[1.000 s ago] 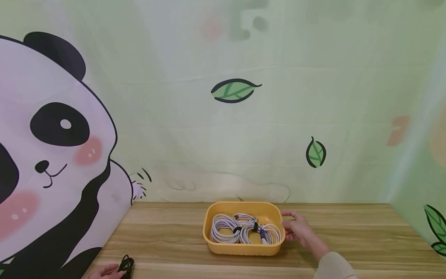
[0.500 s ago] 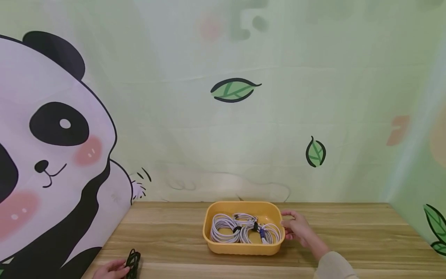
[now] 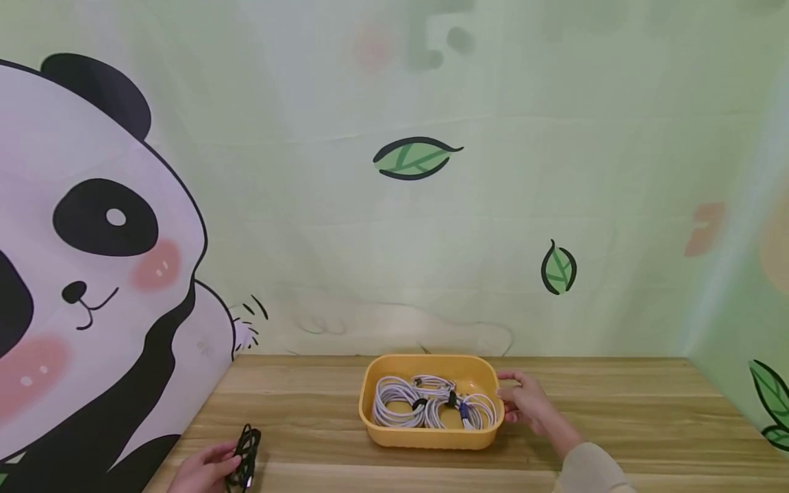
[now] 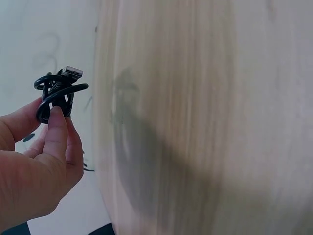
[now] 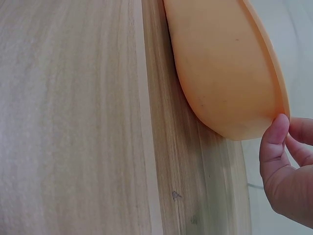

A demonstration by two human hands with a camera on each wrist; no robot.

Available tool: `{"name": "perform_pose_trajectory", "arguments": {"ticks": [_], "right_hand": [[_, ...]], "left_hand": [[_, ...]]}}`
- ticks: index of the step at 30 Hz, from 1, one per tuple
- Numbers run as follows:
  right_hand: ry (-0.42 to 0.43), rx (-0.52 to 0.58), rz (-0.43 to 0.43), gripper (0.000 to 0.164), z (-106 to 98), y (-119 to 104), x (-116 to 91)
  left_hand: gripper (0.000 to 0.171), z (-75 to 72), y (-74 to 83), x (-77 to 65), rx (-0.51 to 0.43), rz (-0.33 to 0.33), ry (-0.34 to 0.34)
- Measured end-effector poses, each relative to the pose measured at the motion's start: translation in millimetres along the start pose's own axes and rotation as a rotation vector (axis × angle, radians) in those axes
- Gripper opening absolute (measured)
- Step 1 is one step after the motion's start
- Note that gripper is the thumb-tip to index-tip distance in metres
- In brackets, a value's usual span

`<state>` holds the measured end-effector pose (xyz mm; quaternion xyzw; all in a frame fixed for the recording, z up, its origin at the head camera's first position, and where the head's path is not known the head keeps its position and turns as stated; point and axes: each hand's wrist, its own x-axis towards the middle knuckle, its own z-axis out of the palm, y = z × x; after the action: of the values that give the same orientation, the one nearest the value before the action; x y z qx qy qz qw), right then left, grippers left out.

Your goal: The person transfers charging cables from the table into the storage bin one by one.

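Note:
My left hand [image 3: 206, 469] pinches a coiled black USB cable [image 3: 245, 457] at the lower left of the head view. In the left wrist view the metal plug [image 4: 73, 72] of that cable shows at the top of the bundle, raised above the table. My right hand [image 3: 526, 404] grips the right end of a yellow plastic bin [image 3: 431, 439]. The right wrist view shows the thumb [image 5: 275, 134] against the bin's wall by the rim. Inside the bin lie several coiled white cables [image 3: 394, 404], some with black ties and one with a blue tie [image 3: 464, 412].
The wooden table [image 3: 296, 411] bears the bin near its back edge. Behind it hangs a pale green backdrop [image 3: 296, 226] printed with a panda [image 3: 105, 274] and leaves. A light strip [image 5: 146, 112] runs along the tabletop in the right wrist view.
My left hand has moved right and slightly away from me with the black cable, coming further into the head view. The right hand and the bin have stayed in place.

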<state>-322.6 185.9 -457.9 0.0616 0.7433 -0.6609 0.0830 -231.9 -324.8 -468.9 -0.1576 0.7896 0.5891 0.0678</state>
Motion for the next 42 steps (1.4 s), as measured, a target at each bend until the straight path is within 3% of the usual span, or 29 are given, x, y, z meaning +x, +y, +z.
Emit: {"name": "perform_pose_trajectory", "arguments": {"ticks": [3,5,11,22,42], "right_hand": [[-0.003,0.005,0.000,0.039,-0.1,0.0,0.3],[-0.004,0.009,-0.001,0.039,-0.1,-0.1,0.7],[-0.003,0.001,-0.003,0.039,-0.2,-0.9,0.4],[0.007,-0.009,0.011,0.039,-0.5,-0.1,0.7],[0.014,-0.012,0.014,0.039,-0.2,-0.4,0.0]], "left_hand": [[0.058,3.3,4.7,-1.0,0.011,0.010,0.005],[0.059,7.2,9.8,-3.0,0.031,0.000,0.033],[0.050,14.2,21.3,-5.3,0.042,-0.045,0.028],[0.050,27.1,33.7,-7.5,0.036,-0.003,0.024],[0.043,55.5,47.2,-10.8,-0.126,0.111,0.039]]}}
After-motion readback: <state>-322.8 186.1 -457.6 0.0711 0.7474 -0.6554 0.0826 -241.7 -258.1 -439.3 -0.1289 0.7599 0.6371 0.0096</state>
